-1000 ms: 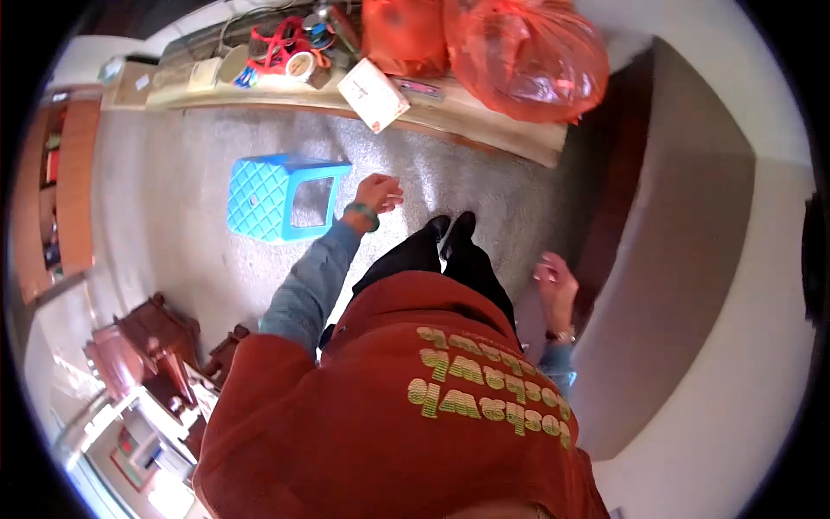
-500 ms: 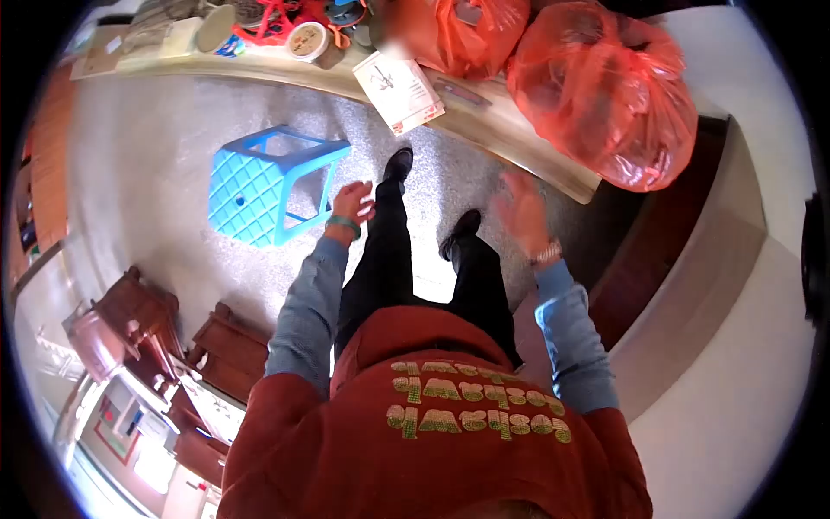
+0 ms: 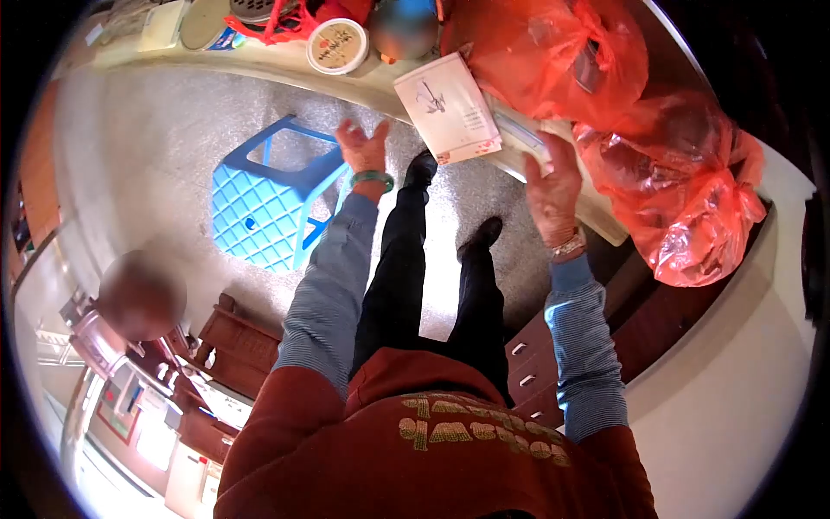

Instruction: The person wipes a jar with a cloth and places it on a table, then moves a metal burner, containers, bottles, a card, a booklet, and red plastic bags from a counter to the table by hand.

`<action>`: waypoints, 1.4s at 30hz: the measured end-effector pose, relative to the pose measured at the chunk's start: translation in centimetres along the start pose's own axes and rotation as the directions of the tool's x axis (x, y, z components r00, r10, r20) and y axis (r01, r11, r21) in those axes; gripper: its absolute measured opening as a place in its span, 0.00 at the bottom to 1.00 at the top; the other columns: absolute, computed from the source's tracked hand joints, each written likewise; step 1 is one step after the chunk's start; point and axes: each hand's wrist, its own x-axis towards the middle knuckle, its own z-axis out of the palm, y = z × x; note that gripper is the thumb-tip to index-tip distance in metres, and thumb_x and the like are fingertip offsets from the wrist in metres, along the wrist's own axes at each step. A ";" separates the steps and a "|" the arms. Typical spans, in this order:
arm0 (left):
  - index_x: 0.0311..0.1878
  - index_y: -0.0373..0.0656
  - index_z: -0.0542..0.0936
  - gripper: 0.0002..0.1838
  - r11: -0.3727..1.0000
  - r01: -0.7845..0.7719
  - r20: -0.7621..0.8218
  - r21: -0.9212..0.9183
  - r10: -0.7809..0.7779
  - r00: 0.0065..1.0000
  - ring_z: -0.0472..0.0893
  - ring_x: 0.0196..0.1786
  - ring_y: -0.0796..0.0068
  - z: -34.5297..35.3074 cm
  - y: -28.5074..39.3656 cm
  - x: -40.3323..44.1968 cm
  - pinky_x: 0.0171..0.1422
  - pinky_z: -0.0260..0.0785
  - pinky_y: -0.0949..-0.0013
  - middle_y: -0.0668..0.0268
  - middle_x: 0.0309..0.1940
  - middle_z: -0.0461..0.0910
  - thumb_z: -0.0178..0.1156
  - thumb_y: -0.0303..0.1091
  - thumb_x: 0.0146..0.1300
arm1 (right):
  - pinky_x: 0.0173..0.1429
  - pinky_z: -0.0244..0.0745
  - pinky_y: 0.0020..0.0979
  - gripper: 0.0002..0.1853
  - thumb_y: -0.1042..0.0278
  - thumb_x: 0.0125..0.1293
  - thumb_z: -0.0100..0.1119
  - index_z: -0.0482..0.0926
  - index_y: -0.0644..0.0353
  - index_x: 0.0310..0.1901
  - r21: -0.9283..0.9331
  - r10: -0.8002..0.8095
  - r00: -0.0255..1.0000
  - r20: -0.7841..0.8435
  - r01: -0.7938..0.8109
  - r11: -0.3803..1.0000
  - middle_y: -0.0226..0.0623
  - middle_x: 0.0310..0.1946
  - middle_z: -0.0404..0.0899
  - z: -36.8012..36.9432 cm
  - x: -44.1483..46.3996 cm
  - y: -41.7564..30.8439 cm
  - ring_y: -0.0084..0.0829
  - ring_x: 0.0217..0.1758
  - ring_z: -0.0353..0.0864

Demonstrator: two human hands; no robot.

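Observation:
My left hand (image 3: pixel 363 149), with a green bangle (image 3: pixel 372 180) at the wrist, is empty with its fingers apart. It is in front of the table edge, between a blue plastic stool (image 3: pixel 259 212) and a pale printed booklet (image 3: pixel 450 108). My right hand (image 3: pixel 553 192) wears a metal-banded watch (image 3: pixel 568 246) and holds nothing, its thumb and fingers spread. Just right of that hand sits a knotted red plastic bag (image 3: pixel 683 190); I cannot tell whether they touch. The booklet lies between my hands and overhangs the table's front edge.
On the wooden table (image 3: pixel 251 65) are a second red bag (image 3: pixel 553 56), a white tub with a tan lid (image 3: pixel 337 46) and a red mesh-like item (image 3: pixel 281 24). Dark drawers (image 3: pixel 540 381) stand below at right. Wooden furniture (image 3: pixel 238 346) is at lower left.
Both hands have moved up in the view toward the table, and their fingers are more spread. My view has shifted, so the booklet and bags appear nearer and lower. Nothing has been grasped.

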 end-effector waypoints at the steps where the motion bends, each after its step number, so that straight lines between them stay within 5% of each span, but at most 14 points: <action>1: 0.54 0.42 0.62 0.43 0.997 -0.050 -0.041 0.060 0.052 0.998 0.67 0.39 0.70 -0.9 1.6 0.5 0.45 0.65 0.67 0.61 0.39 0.69 0.75 0.36 0.33 | 0.44 0.72 0.30 0.19 0.76 0.52 0.59 0.73 0.62 0.48 0.176 0.161 0.987 0.016 -0.162 0.971 0.42 0.43 0.74 1.1 -0.5 -0.5 0.34 0.45 0.74; 2: 0.56 0.42 0.61 0.44 0.975 -0.170 -0.039 0.141 0.177 0.983 0.69 0.41 0.68 -1.6 3.9 0.8 0.48 0.65 0.66 0.60 0.41 0.69 0.74 0.38 0.33 | 0.42 0.73 0.31 0.20 0.76 0.52 0.60 0.72 0.62 0.49 -0.012 -0.044 0.998 0.049 0.045 0.999 0.42 0.44 0.74 1.2 0.2 -1.3 0.33 0.46 0.75; 5: 0.59 0.41 0.59 0.46 0.951 -0.214 -0.037 0.224 0.228 0.973 0.69 0.48 0.62 -2.9 9.4 2.3 0.54 0.63 0.63 0.56 0.48 0.68 0.74 0.38 0.34 | 0.42 0.74 0.31 0.23 0.76 0.51 0.60 0.71 0.61 0.51 0.032 0.018 0.990 0.139 -0.023 0.999 0.43 0.46 0.73 2.6 2.8 -5.5 0.35 0.47 0.74; 7: 0.61 0.42 0.58 0.48 0.771 -0.543 0.040 0.333 0.564 0.825 0.65 0.57 0.54 -2.9 11.6 3.7 0.61 0.58 0.60 0.52 0.54 0.64 0.73 0.38 0.34 | 0.41 0.75 0.31 0.28 0.77 0.49 0.61 0.68 0.60 0.55 -0.014 -0.170 0.982 0.076 0.172 0.985 0.44 0.48 0.72 3.7 5.2 -7.3 0.39 0.48 0.74; 10: 0.60 0.42 0.59 0.47 0.618 -0.675 0.197 0.403 0.662 0.723 0.60 0.60 0.51 -2.3 16.7 2.6 0.64 0.54 0.58 0.52 0.56 0.62 0.72 0.37 0.34 | 0.50 0.69 0.42 0.31 0.73 0.47 0.60 0.65 0.53 0.57 0.056 -0.165 0.984 0.061 0.162 0.985 0.48 0.46 0.71 4.7 8.4 -10.6 0.49 0.47 0.72; 14: 0.59 0.42 0.62 0.45 0.391 -0.860 0.372 0.327 0.784 0.497 0.62 0.60 0.49 -0.9 19.7 1.4 0.63 0.57 0.55 0.51 0.59 0.60 0.72 0.37 0.34 | 0.50 0.70 0.39 0.33 0.73 0.49 0.60 0.62 0.54 0.59 0.174 -0.206 0.978 0.030 0.198 0.965 0.49 0.49 0.68 6.3 11.2 -11.1 0.46 0.49 0.72; 18: 0.63 0.40 0.57 0.49 0.536 -0.835 0.489 0.122 0.700 0.521 0.62 0.62 0.50 2.5 20.3 -0.2 0.64 0.58 0.59 0.50 0.60 0.59 0.72 0.35 0.35 | 0.51 0.70 0.37 0.30 0.70 0.54 0.59 0.61 0.64 0.58 0.297 -0.165 0.983 -0.080 0.181 0.937 0.51 0.50 0.68 6.2 14.0 -11.8 0.42 0.50 0.72; 22: 0.64 0.37 0.52 0.52 0.743 -0.669 0.452 0.006 0.595 0.665 0.64 0.59 0.51 6.2 18.8 -0.3 0.62 0.60 0.63 0.50 0.57 0.62 0.72 0.32 0.34 | 0.53 0.69 0.30 0.36 0.64 0.54 0.64 0.57 0.63 0.61 0.081 -0.257 0.965 -0.057 0.261 0.962 0.49 0.52 0.69 6.2 18.6 -13.0 0.37 0.53 0.71; 24: 0.62 0.39 0.53 0.51 0.768 -0.639 0.321 -0.041 0.616 0.720 0.73 0.52 0.63 7.5 18.5 -0.2 0.54 0.67 0.66 0.55 0.50 0.70 0.74 0.30 0.34 | 0.54 0.68 0.29 0.38 0.61 0.53 0.65 0.56 0.63 0.62 0.136 -0.213 0.977 0.029 0.207 0.969 0.47 0.52 0.69 6.5 19.8 -13.5 0.35 0.53 0.71; 26: 0.62 0.39 0.53 0.50 0.813 -0.578 0.321 -0.071 0.567 0.758 0.72 0.53 0.65 8.4 18.1 -0.4 0.55 0.67 0.67 0.56 0.51 0.69 0.73 0.28 0.35 | 0.64 0.57 0.35 0.49 0.58 0.44 0.69 0.50 0.64 0.64 0.035 -0.256 0.964 0.076 0.254 0.967 0.52 0.60 0.60 7.3 21.2 -12.6 0.48 0.62 0.61; 28: 0.62 0.39 0.53 0.50 0.819 -0.526 0.287 -0.231 0.574 0.767 0.71 0.54 0.65 8.9 17.9 0.0 0.57 0.66 0.67 0.56 0.54 0.67 0.73 0.27 0.35 | 0.63 0.60 0.36 0.48 0.59 0.42 0.70 0.53 0.64 0.63 0.039 -0.263 0.962 0.076 0.260 0.965 0.54 0.58 0.61 7.5 21.5 -12.4 0.47 0.61 0.62; 34: 0.63 0.38 0.53 0.44 0.853 -0.500 0.420 -0.149 0.513 0.749 0.66 0.61 0.58 4.9 18.6 -1.5 0.60 0.62 0.63 0.49 0.56 0.64 0.63 0.20 0.40 | 0.60 0.62 0.34 0.46 0.57 0.44 0.69 0.55 0.65 0.62 0.160 -0.064 0.977 0.205 0.031 0.987 0.53 0.56 0.64 6.2 19.9 -14.4 0.42 0.58 0.66; 36: 0.62 0.37 0.57 0.42 0.558 -0.802 0.409 0.214 0.694 0.593 0.62 0.63 0.51 2.6 19.2 -1.4 0.65 0.56 0.58 0.48 0.58 0.62 0.62 0.23 0.38 | 0.61 0.63 0.32 0.43 0.54 0.48 0.67 0.57 0.64 0.62 0.181 -0.044 0.980 0.193 0.009 0.983 0.48 0.58 0.65 6.0 19.6 -13.9 0.39 0.59 0.67; 42: 0.64 0.45 0.57 0.50 0.508 -0.679 0.319 0.531 0.622 0.715 0.58 0.64 0.50 0.1 19.3 3.5 0.65 0.52 0.53 0.52 0.60 0.59 0.71 0.34 0.33 | 0.52 0.69 0.33 0.33 0.57 0.56 0.61 0.61 0.68 0.57 0.322 -0.113 0.990 -0.080 0.133 0.937 0.51 0.46 0.72 6.6 18.4 -9.9 0.39 0.48 0.73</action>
